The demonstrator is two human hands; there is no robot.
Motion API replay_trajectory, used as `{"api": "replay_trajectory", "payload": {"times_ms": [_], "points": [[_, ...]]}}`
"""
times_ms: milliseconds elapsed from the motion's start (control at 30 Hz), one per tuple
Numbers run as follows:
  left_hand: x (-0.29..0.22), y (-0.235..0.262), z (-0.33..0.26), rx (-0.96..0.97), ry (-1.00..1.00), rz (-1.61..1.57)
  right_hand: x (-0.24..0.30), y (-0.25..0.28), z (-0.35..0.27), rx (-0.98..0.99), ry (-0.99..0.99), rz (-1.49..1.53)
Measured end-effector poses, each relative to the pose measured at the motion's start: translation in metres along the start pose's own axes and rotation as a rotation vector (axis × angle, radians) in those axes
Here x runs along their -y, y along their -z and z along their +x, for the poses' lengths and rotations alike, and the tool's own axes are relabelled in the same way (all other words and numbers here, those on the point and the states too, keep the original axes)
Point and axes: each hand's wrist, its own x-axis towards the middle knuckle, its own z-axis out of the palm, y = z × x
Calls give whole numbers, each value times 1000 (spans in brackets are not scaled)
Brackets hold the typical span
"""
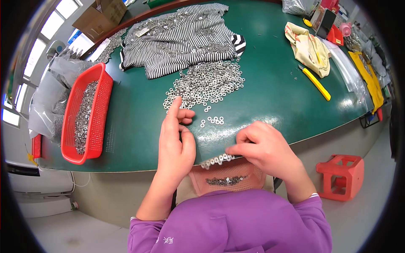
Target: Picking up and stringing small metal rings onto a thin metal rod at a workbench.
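At the table's near edge my left hand (177, 143) is raised on its side, index finger stretched out and the other fingers loosely bent, with nothing visible in it. My right hand (263, 145) is closed, thumb and fingertips pressed together just above a row of small metal rings (218, 160) along the edge. Whether a ring is between those fingertips cannot be made out. A few loose rings (216, 121) lie beyond, between my hands and a large ring pile (209, 84). Below the edge, a pale red mesh basket (198, 182) holds more rings.
A striped cloth (177, 38) strewn with rings lies at the back. On the left stands a red basket (108, 84) of rings beside plastic bags (46, 97). A yellow cutter knife (316, 84) and cream cloth (310, 50) are right. A red stool (344, 168) stands on the floor.
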Motion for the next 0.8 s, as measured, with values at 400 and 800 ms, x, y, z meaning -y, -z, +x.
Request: {"api": "replay_trajectory", "payload": {"times_ms": [400, 800], "points": [[-13, -4, 9, 232, -117, 417, -51, 31, -10, -345, -468, -316], [-5, 2, 6, 165, -57, 55, -17, 3, 22, -185, -271, -197]]}}
